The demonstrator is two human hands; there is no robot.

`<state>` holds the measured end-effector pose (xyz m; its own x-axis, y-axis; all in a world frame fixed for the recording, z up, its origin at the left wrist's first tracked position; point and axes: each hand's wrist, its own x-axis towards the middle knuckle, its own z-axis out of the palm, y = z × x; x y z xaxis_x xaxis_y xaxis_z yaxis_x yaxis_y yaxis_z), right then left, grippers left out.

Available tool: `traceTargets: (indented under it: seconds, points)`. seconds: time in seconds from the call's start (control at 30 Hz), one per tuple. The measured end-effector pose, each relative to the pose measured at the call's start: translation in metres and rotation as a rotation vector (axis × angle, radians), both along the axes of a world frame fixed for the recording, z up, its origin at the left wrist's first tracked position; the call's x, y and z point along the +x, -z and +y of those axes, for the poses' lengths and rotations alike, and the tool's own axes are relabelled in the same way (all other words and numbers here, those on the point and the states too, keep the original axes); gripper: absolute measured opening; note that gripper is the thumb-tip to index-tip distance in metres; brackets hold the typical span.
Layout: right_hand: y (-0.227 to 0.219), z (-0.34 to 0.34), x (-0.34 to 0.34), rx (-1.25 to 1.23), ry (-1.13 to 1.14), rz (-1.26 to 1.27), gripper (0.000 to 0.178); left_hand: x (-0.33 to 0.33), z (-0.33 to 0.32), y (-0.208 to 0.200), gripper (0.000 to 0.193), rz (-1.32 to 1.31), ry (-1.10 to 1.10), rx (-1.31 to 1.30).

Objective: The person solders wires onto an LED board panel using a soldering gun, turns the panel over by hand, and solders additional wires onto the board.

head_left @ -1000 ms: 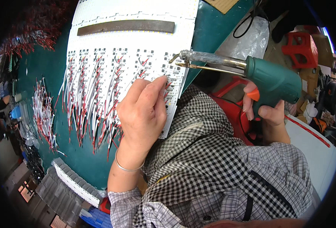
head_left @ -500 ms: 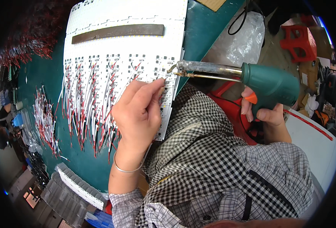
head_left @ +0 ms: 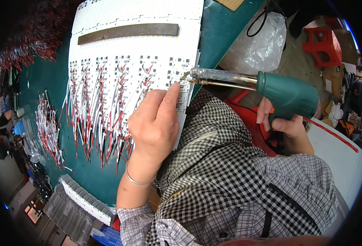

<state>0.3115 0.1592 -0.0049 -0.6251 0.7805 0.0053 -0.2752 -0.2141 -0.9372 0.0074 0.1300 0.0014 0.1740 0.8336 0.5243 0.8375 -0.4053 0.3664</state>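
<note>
Pressing down on the white circuit panel [head_left: 136,45], my left hand [head_left: 154,123] lies with its fingers curled, the index fingertip touching the panel's right edge; it grasps nothing that I can see, it only bears on the board; a thin bangle [head_left: 138,180] circles that wrist. My right hand [head_left: 281,123] is clenched around the grip of the green soldering gun [head_left: 287,96], one finger lying at the orange trigger; the gun's long barrel reaches left, and its tip [head_left: 186,76] sits at the panel's right edge, just beside my left index fingertip. The panel lies on the green table [head_left: 46,82], rows of red, white and black wire leads [head_left: 95,110] standing out of its lower half; a dark metal bar [head_left: 127,32] rests across its upper part. A loose bundle of the same wires [head_left: 48,127] lies on the table to the left, apart from the panel; a crumpled clear plastic bag [head_left: 256,41] sits beyond the gun; a red stool [head_left: 322,41] stands further right.
</note>
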Motion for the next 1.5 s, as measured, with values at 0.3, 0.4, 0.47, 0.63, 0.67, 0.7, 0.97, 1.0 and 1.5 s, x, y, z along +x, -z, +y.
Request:
traceTargets:
  seconds: [0.3, 0.4, 0.47, 0.63, 0.67, 0.7, 0.97, 1.0, 1.5]
  points:
    - [0.000, -0.002, -0.002, -0.028, -0.013, -0.006, 0.029, -0.002, 0.002, 0.005, 0.038, -0.085, 0.024, 0.004]
    - [-0.001, -0.004, -0.005, -0.032, -0.002, -0.016, 0.027, -0.002, 0.002, 0.005, 0.037, -0.065, 0.024, 0.003]
    - [-0.002, -0.002, -0.005, -0.012, -0.001, -0.037, 0.027, -0.002, 0.001, 0.004, 0.037, -0.050, 0.024, -0.001]
    - [0.013, -0.003, 0.001, 0.179, 0.003, -0.076, 0.041, -0.001, 0.001, 0.003, 0.035, -0.008, 0.029, 0.018]
    - [0.009, -0.003, 0.000, 0.179, 0.001, -0.074, 0.041, -0.001, 0.000, 0.003, 0.035, 0.001, 0.031, 0.014]
    - [-0.001, -0.002, -0.002, 0.060, 0.066, -0.021, 0.042, -0.001, 0.000, 0.003, 0.034, 0.009, 0.032, 0.009]
    - [-0.003, 0.004, -0.004, 0.009, 0.176, 0.112, 0.058, -0.001, -0.001, 0.002, 0.034, 0.021, 0.041, -0.003]
    - [-0.003, 0.004, -0.004, 0.014, 0.173, 0.112, 0.058, -0.001, -0.001, 0.002, 0.035, 0.029, 0.044, -0.005]
    - [0.001, 0.001, 0.003, -0.031, 0.183, 0.001, 0.068, -0.047, -0.084, -0.040, 0.018, -0.233, -0.081, -0.536]
